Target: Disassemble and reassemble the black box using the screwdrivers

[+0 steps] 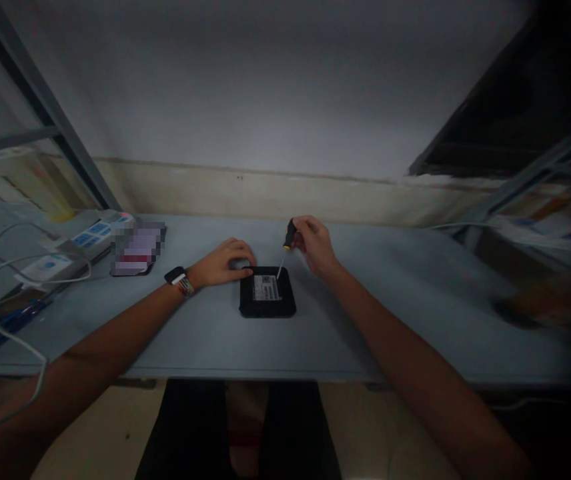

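Note:
A flat black box (268,308) with rounded corners and a white printed label (265,288) lies on the table before me. My left hand (226,262) grips its far left corner, thumb on the edge and fingers curled behind it. In my right hand (314,243) is a screwdriver (290,235) with a black and yellow handle, held between thumb and fingers. It tilts slightly, and its thin metal shaft reaches down to the box beside the label's right edge. Whether the tip sits in a screw is too small to tell.
To the left lie a phone (139,249), a white power strip (85,241) and loose white cables (3,320). A blue item (8,328) is near the left edge. Metal frame posts (78,157) rise at the sides; a wall (265,100) stands behind. Blurred objects sit at right.

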The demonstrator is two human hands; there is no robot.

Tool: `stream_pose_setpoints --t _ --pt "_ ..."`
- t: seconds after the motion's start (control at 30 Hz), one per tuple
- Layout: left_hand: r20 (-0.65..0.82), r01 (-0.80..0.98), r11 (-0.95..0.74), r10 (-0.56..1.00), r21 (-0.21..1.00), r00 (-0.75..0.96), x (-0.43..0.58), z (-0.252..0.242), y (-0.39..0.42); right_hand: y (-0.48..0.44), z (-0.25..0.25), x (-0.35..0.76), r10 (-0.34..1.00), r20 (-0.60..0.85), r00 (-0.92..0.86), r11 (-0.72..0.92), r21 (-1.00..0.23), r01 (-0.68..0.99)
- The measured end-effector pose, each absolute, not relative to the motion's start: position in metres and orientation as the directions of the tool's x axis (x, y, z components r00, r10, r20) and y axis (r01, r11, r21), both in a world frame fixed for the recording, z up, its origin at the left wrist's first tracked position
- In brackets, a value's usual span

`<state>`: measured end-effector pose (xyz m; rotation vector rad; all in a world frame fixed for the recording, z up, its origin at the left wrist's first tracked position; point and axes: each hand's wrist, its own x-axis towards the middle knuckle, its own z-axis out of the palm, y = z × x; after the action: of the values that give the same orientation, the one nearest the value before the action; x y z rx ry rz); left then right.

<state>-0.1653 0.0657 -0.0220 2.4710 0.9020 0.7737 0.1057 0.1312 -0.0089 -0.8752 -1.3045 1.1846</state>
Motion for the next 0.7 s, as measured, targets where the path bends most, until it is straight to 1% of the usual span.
stream_pose_setpoints --t 0.07,0.17,0.3,0.47,0.7 --pt "0.359 0.463 -0.711 0.682 0.529 0.638 -0.165 -0.022 0.066 0.124 -0.006 0.101 0.948 0.294 -0.123 0.270 -0.946 -0.177" --pt "0.365 0.459 -0.714 0.679 0.528 0.637 -0.164 -0.023 0.067 0.115 -0.003 0.093 0.902 0.415 -0.117 0.387 -0.899 -0.203" --pt "0.370 0.455 -0.719 0.674 0.525 0.639 -0.165 -0.024 0.068 0.108 0.000 0.090 0.851 0.519 -0.073 0.504 -0.849 -0.158" --pt "0.367 0.457 -0.715 0.679 0.529 0.636 -0.166 -0.025 0.068 0.106 0.003 0.091 0.813 0.581 -0.038 0.573 -0.809 -0.129" --pt "0.367 0.455 -0.719 0.674 0.525 0.642 -0.165 -0.024 0.068 0.106 0.005 0.092 0.798 0.602 -0.024 0.597 -0.797 -0.093"
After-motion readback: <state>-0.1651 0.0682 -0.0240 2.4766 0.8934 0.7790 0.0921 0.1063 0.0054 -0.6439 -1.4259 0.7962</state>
